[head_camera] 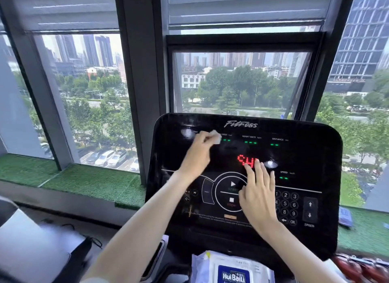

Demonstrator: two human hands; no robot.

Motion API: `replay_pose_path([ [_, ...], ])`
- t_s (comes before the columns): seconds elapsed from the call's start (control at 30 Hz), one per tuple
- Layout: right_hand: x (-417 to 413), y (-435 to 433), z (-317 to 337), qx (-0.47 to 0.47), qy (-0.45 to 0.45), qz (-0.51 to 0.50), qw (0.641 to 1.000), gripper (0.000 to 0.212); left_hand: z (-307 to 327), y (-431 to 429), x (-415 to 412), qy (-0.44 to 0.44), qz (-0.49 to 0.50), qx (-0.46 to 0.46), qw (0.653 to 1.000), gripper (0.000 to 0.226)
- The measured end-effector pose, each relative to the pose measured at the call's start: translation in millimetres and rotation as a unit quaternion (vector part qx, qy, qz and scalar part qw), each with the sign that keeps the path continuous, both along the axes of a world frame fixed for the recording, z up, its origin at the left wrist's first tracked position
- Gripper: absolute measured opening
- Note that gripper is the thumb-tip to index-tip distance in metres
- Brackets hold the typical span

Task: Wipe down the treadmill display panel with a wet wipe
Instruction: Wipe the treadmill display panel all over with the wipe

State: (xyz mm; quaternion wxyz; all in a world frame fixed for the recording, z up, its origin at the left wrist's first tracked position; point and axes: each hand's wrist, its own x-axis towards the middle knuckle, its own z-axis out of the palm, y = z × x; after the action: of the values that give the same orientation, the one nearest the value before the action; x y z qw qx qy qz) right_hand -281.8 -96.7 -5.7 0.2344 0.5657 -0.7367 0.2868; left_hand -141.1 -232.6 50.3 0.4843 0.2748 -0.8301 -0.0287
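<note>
The black treadmill display panel [311, 156] fills the middle of the view, with green readouts along its top and red digits at its centre. My left hand [197, 154] presses a small white wet wipe [215, 136] against the panel's upper left, near the calories readout. My right hand [260, 196] lies flat on the panel with fingers spread, covering part of the red digits and the right side of the round start/stop control.
A white and blue pack of wet wipes [232, 270] lies on the tray below the panel. Large windows stand right behind the console. A ledge covered in green turf [84, 181] runs along the sill, with a blue packet [345, 216] at the right.
</note>
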Motion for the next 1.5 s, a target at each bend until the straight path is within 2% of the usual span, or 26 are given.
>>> replay_pose_path([
  [0.07, -5, 2, -1, 0.002, -0.005, -0.008, 1.0, 0.067, 3, -16, 27, 0.102, 0.109, 0.049, 0.988, 0.048],
  [0.13, -8, 4, -3, 0.009, -0.01, -0.022, 1.0, 0.068, 5, -24, 35, 0.212, 0.212, 0.115, 0.947, 0.045],
  [0.2, -11, 7, -7, 0.016, -0.013, -0.03, 0.999, 0.07, 7, -10, 9, 0.263, 0.205, 0.134, 0.933, 0.044],
  [0.23, -12, 8, -8, 0.017, -0.013, -0.032, 0.999, 0.071, 4, 2, -11, 0.237, 0.158, 0.119, 0.951, 0.044],
  [0.3, -15, 10, -11, 0.021, -0.011, -0.037, 0.999, 0.072, -12, 31, -48, 0.067, 0.024, 0.036, 0.997, 0.048],
  [0.37, -20, 13, -12, 0.026, -0.009, -0.041, 0.999, 0.072, -25, 42, -56, -0.097, -0.079, -0.037, 0.991, 0.052],
  [0.4, -23, 15, -12, 0.027, -0.008, -0.044, 0.999, 0.071, -24, 33, -50, -0.114, -0.097, -0.051, 0.987, 0.051],
  [0.43, -27, 18, -13, 0.028, -0.007, -0.046, 0.999, 0.069, -20, 22, -41, -0.081, -0.084, -0.046, 0.992, 0.048],
  [0.5, -35, 25, -15, 0.028, -0.011, -0.056, 0.998, 0.066, -7, 4, -24, 0.087, 0.023, 0.019, 0.996, 0.045],
  [0.57, -42, 31, -18, 0.032, -0.016, -0.069, 0.997, 0.066, 1, 2, -28, 0.249, 0.162, 0.112, 0.948, 0.05],
  [0.6, -45, 33, -21, 0.036, -0.015, -0.074, 0.997, 0.066, 1, 12, -42, 0.269, 0.178, 0.126, 0.938, 0.052],
  [0.63, -48, 35, -23, 0.038, -0.014, -0.076, 0.996, 0.065, -2, 27, -60, 0.234, 0.145, 0.111, 0.955, 0.053],
  [0.7, -52, 39, -25, 0.04, -0.013, -0.079, 0.996, 0.065, -21, 57, -96, 0.028, -0.012, 0.049, 0.998, 0.05],
  [0.77, -56, 43, -26, 0.043, -0.014, -0.087, 0.995, 0.066, -36, 65, -107, -0.158, -0.138, 0.014, 0.978, 0.051],
  [0.83, -62, 50, -29, 0.043, -0.022, -0.096, 0.994, 0.066, -28, 49, -104, -0.122, -0.13, -0.015, 0.984, 0.051],
  [0.9, -68, 57, -34, 0.044, -0.038, -0.103, 0.993, 0.066, -12, 39, -103, 0.056, -0.031, 0.041, 0.997, 0.048],
  [0.97, -72, 62, -40, 0.052, -0.047, -0.107, 0.992, 0.067, -4, 49, -116, 0.174, 0.035, 0.094, 0.98, 0.05],
  [1.0, -73, 64, -42, 0.056, -0.048, -0.108, 0.991, 0.067, -5, 61, -128, 0.146, 0.011, 0.081, 0.986, 0.051],
  [1.07, -75, 68, -45, 0.061, -0.051, -0.114, 0.99, 0.067, -22, 82, -150, -0.06, -0.136, 0.008, 0.989, 0.055],
  [1.13, -77, 72, -47, 0.063, -0.051, -0.118, 0.99, 0.067, -25, 82, -154, -0.241, -0.223, -0.047, 0.943, 0.058],
  [1.17, -79, 75, -48, 0.063, -0.052, -0.119, 0.99, 0.067, -16, 70, -158, -0.239, -0.215, -0.052, 0.945, 0.057],
  [1.27, -83, 79, -52, 0.065, -0.059, -0.111, 0.99, 0.065, 14, 55, -168, -0.049, -0.112, 0.014, 0.992, 0.047],
  [1.3, -84, 80, -53, 0.065, -0.061, -0.109, 0.99, 0.065, 15, 58, -172, -0.033, -0.096, 0.016, 0.995, 0.045],
  [1.37, -86, 83, -57, 0.061, -0.06, -0.112, 0.99, 0.064, 5, 76, -182, -0.158, -0.176, -0.055, 0.97, 0.046],
  [1.43, -86, 88, -63, 0.05, -0.065, -0.117, 0.99, 0.065, -8, 86, -181, -0.312, -0.27, -0.137, 0.901, 0.05],
  [1.5, -83, 95, -69, 0.044, -0.073, -0.117, 0.989, 0.065, 1, 71, -179, -0.299, -0.25, -0.102, 0.915, 0.038],
])
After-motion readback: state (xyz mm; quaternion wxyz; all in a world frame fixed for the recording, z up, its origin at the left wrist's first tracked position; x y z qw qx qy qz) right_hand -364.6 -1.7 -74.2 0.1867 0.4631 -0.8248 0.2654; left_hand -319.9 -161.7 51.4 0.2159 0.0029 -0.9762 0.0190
